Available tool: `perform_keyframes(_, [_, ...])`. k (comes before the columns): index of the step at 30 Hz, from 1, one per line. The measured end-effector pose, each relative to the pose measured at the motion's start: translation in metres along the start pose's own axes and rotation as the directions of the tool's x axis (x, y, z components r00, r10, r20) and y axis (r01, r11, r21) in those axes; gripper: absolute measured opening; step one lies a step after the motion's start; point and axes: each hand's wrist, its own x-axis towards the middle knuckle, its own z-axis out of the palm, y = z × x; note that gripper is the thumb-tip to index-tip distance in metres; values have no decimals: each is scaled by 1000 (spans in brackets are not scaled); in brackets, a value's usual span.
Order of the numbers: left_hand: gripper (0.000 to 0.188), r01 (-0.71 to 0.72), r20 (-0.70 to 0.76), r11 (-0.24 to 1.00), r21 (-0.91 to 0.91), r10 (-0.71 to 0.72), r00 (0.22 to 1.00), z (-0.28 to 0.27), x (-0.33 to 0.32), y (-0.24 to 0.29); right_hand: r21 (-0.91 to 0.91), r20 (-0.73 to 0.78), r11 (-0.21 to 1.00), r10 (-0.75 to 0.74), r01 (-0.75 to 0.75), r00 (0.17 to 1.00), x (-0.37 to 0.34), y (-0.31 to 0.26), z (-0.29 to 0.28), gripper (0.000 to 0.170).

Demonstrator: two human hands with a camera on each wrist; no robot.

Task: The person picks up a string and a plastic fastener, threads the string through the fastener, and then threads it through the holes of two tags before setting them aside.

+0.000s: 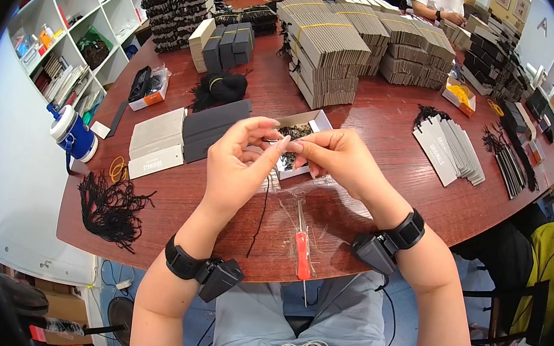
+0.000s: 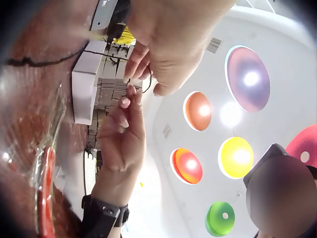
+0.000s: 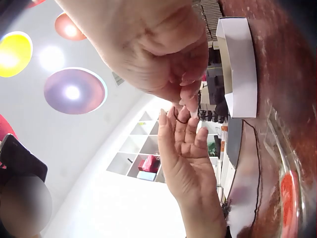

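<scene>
Both hands meet above the table, fingertips close together. A thin black cord (image 1: 260, 218) hangs from them towards the table; a small loop of cord (image 2: 150, 79) curves by the fingertips in the left wrist view. My left hand (image 1: 238, 162) pinches the cord with thumb and fingers, its other fingers loosely bent. Thumb and index finger of my right hand (image 1: 341, 159) pinch at the cord's end, partly hidden by the fingers. Behind the hands stands a white box (image 1: 323, 120) with small dark pieces. A red-handled tool (image 1: 303, 252) lies below them on clear plastic.
Black cords (image 1: 110, 210) lie in a pile at the left, near a blue bottle (image 1: 75, 133). Grey tags (image 1: 443, 149) fan out at the right. Stacks of grey card pieces (image 1: 326, 44) stand at the back, where other people sit. A dark folded sheet (image 1: 211, 130) lies left of the box.
</scene>
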Motion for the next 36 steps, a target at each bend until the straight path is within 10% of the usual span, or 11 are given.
perform_keyframes(11, [12,3,164,996,85,-17,986,-6,1,-4,-338,32,925,-172,173,985,-2,-1,2,17])
perform_keyframes(16, [10,-17,45,997,-73,21,999,-3,-1,0,-262,288,963,8,71,958,-7,-2,7,16])
perform_keyframes(21, [12,90,-78,960,-265,-115,990,-4,3,-5,-469,615,590,-315,657,723,-18,9,26,22])
perform_keyframes(31, [12,182,-55,920,-348,-214,975,-3,1,0,-479,588,617,-303,624,750,-14,27,39,12])
perform_keyframes(33, [13,186,-121,916,-355,-243,963,-3,1,1,-179,429,878,-336,444,838,-12,19,39,12])
perform_keyframes(36, [14,177,-211,878,-445,-295,932,-6,2,-3,326,198,940,-175,103,965,-13,12,38,7])
